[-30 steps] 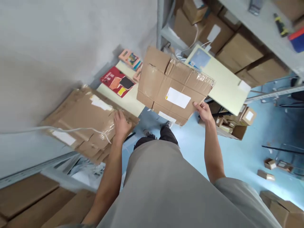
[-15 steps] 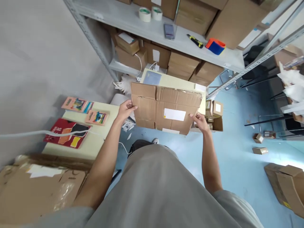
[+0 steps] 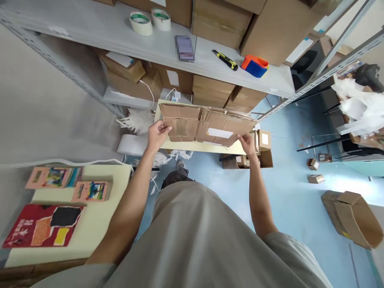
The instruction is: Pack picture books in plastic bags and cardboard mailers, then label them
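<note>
A flattened cardboard box (image 3: 183, 129), brown with a white label, is held up in front of me by both hands. My left hand (image 3: 157, 136) pinches its left edge, thumb on the near face. On the opposite side my right hand (image 3: 247, 144) grips the lower right corner, thumb also on the near face. Behind and below the cardboard lies a pale yellow table (image 3: 180, 147), mostly covered by it. The far fingers of both hands are hidden behind the sheet.
A grey metal shelf (image 3: 120, 40) carries tape rolls (image 3: 141, 24), a phone (image 3: 185, 48), a utility knife (image 3: 225, 60) and a tape dispenser (image 3: 254, 66). Books (image 3: 45, 226) lie on a side table (image 3: 99, 224) at left. An open carton (image 3: 351, 220) stands on the floor at right.
The view has shifted closer to the shelf and turned. The cardboard has tipped to a flatter angle and now sits over the table, still in both hands.
</note>
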`<move>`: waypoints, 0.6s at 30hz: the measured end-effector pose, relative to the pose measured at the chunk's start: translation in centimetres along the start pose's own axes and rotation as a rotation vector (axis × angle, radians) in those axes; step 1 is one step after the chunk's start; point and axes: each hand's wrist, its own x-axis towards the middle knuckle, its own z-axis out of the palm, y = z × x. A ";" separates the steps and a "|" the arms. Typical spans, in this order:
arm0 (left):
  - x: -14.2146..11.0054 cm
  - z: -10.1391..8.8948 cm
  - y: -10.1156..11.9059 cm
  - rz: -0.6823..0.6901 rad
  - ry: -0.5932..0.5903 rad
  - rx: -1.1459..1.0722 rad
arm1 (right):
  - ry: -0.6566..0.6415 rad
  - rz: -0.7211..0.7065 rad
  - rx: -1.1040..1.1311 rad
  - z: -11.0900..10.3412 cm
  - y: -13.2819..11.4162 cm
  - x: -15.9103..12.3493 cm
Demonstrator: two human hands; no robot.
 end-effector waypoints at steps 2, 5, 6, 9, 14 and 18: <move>2.5 1.8 0.0 -0.006 -0.058 0.002 | 0.056 0.051 -0.003 -0.2 0.6 1.5; 6.0 4.6 -0.1 -0.029 -0.153 0.029 | 0.119 0.132 -0.017 -0.6 1.4 3.0; 7.0 5.5 -0.3 -0.039 -0.183 0.039 | 0.136 0.153 -0.023 -0.7 1.7 3.3; 9.5 7.8 -1.1 -0.078 -0.247 0.062 | 0.180 0.193 -0.022 -0.8 2.5 3.9; 12.0 10.3 -2.4 -0.138 -0.214 0.203 | 0.167 0.276 0.023 -1.1 3.2 4.4; 12.9 11.3 -2.9 -0.139 -0.247 0.148 | 0.080 0.366 0.045 -2.0 3.7 5.4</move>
